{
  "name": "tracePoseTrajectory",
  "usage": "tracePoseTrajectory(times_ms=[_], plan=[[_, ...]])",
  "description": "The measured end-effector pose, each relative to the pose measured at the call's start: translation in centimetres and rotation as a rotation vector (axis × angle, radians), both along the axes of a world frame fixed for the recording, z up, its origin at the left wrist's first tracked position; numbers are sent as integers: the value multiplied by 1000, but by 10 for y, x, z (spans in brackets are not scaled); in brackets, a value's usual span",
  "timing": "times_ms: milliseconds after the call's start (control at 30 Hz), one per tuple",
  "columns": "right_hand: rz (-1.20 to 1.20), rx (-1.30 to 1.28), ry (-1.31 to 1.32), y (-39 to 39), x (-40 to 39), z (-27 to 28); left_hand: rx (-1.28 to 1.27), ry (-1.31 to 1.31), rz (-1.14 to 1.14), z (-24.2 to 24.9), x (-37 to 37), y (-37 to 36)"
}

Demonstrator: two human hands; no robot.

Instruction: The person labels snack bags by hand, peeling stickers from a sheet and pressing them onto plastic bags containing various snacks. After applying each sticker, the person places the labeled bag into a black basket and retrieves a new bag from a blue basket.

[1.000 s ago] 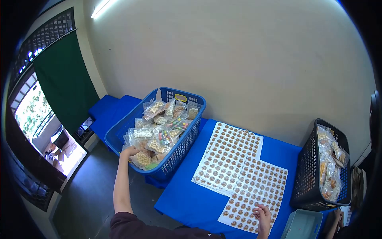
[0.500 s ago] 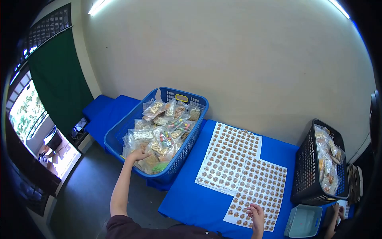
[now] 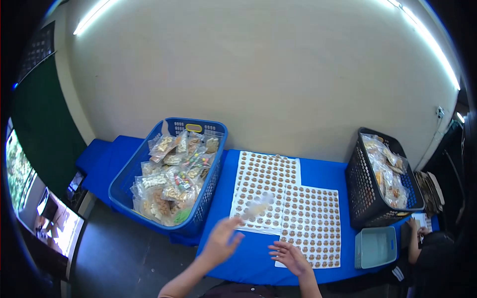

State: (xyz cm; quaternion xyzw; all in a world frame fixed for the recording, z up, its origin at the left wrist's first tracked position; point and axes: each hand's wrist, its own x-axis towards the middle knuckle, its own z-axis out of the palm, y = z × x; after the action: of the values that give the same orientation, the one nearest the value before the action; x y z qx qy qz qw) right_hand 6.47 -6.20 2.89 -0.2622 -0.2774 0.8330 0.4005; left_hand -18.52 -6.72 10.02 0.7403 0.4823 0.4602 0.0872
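Note:
My left hand (image 3: 221, 243) is pinched on the corner of a small clear packet (image 3: 258, 206), blurred by motion, which hangs in the air above the sticker sheets. To its right, my right hand (image 3: 289, 256) is held with its fingers apart and nothing in them, at the lower edge of the sheets. The white sheets (image 3: 311, 226) carry rows of round brown stickers and lie overlapping on the blue-covered table (image 3: 248, 247). A big blue basket (image 3: 214, 181) full of clear food packets stands at the left.
A black basket (image 3: 358, 191) with packets stands at the right. In front of it is a grey-green tray (image 3: 376, 247). Another person's hands (image 3: 416, 228) are at the far right, near a stack of brown items (image 3: 430, 191).
My left hand has left the blue basket and moved right, now with a packet in it. My right hand has shifted left towards it. The camera view has turned to the right.

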Motion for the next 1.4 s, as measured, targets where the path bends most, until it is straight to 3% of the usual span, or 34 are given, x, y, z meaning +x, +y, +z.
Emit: tracePoseTrajectory(times_ms=[100, 233, 333, 367, 467, 500, 600, 800, 867, 967, 1000, 1067, 1100, 1167, 1267, 1333, 1400], plan=[[-36, -175, 240, -2, -20, 3, -78, 116, -404, -44, 48, -16], [-117, -59, -99, 1, -4, -12, -181, 169, -430, -41, 48, -31], [-80, 14, -145, -6, 5, -13, -412, -336, -269, -50, 30, -33], [-64, 32, -190, -9, 6, -21, -589, -676, -284, -60, 27, -33], [71, 31, -311, -28, -13, 2, -816, -893, -304, -50, 30, -33], [169, 88, -301, -32, -21, -1, -752, -872, -416, -53, 32, -28], [325, 122, -358, -45, -41, -14, -714, -1009, -332, -41, 37, -25], [334, 233, -237, -43, -50, -15, -672, -1203, -61, -53, 34, -17], [312, 422, -454, -43, -51, -26, -640, -1254, -13, -62, 31, -12], [101, 428, -677, -46, -55, -17, -515, -1168, 45, -61, 35, -7], [94, 567, -774, -46, -55, -12, -494, -1168, 51, -63, 34, -4], [76, 849, -969, -43, -52, -4, -626, -1254, 60, -67, 32, 2], [65, 859, -975, -41, -51, -5, -695, -1294, 61, -68, 31, 5], [37, 873, -991, -36, -50, -14, -771, -1365, -58, -68, 29, 10], [-101, 343, -414, -26, -51, -29, -869, -1344, -253, -64, 29, 17], [-67, 342, -476, -16, -43, -36, -934, -1233, -310, -74, 32, 16], [-16, 352, -534, -8, -37, -33, -990, -1197, -222, -93, 40, 11]])
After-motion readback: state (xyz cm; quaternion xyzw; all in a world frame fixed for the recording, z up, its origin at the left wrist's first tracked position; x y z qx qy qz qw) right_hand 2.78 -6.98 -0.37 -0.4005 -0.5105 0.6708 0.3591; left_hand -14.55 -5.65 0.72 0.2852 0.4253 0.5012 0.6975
